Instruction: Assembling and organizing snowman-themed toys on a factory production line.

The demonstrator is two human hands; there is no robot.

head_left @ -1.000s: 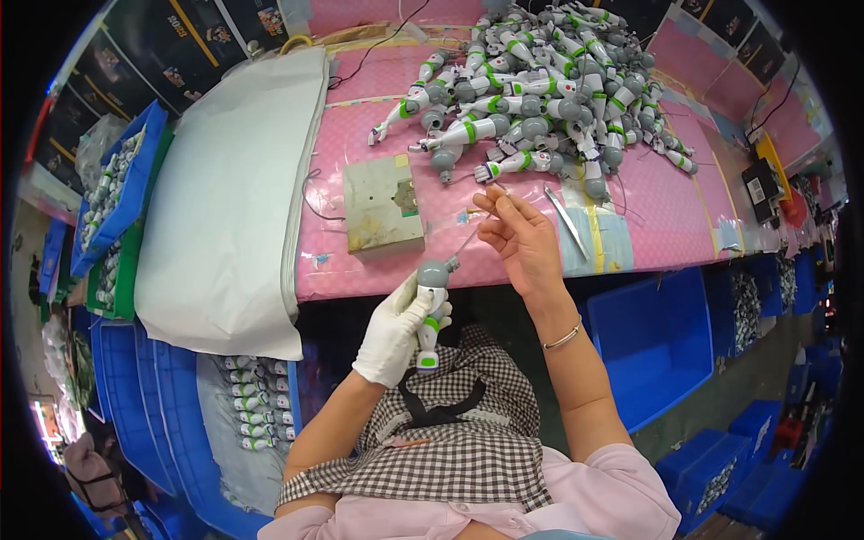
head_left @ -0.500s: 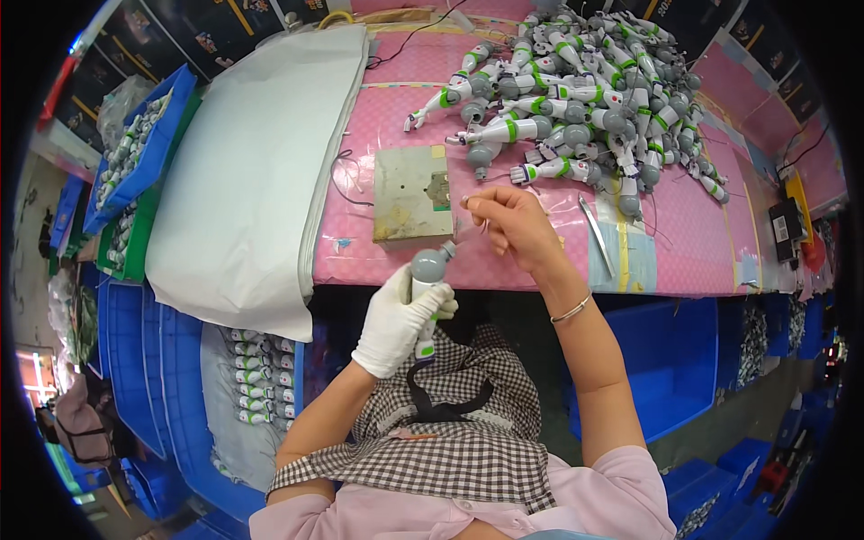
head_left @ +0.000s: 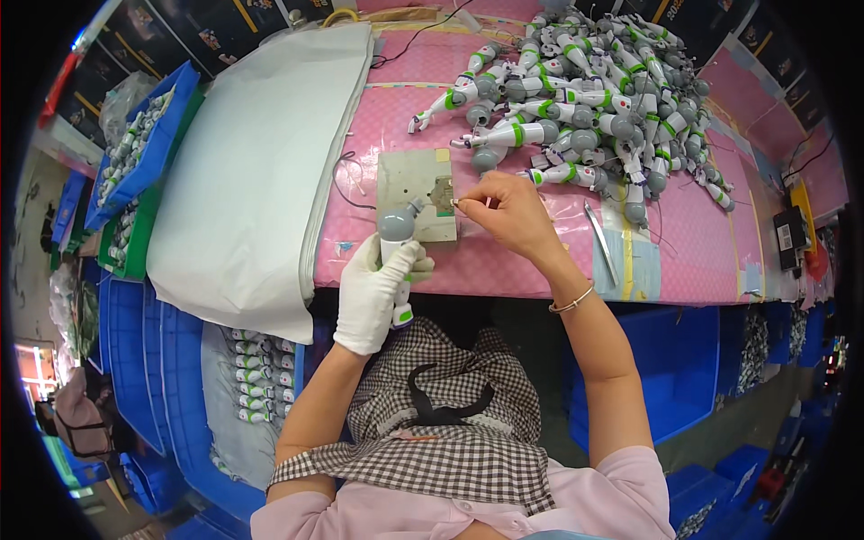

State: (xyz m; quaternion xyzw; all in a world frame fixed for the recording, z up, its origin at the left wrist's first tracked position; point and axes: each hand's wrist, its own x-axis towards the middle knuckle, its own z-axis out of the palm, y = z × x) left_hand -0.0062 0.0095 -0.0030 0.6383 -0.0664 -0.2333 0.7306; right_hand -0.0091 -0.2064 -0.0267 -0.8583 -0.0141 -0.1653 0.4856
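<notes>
My left hand [head_left: 364,301], in a white glove, is wrapped round a toy robot arm [head_left: 396,225] with a grey ball joint, white sections and a green band. The arm is tilted, its grey end uppermost in front of a flat grey-beige metal box [head_left: 405,171]. Bare and pinched together, my right hand [head_left: 513,214] is beside the box's right edge, close to a small dark plate with a green strip [head_left: 443,198]. Between its fingertips is something tiny and pale, too small to make out.
A large heap of similar toy arms [head_left: 585,99] covers the back right of the pink table [head_left: 504,270]. Metal tweezers [head_left: 601,243] lie right of my hand. White sheeting [head_left: 252,171] drapes the left side. Blue bins [head_left: 643,373] stand below, one holding rows of arms [head_left: 254,378].
My left hand has raised the toy arm up and left, bringing its grey end in front of the box. My right hand has shifted slightly left, nearer the box's edge.
</notes>
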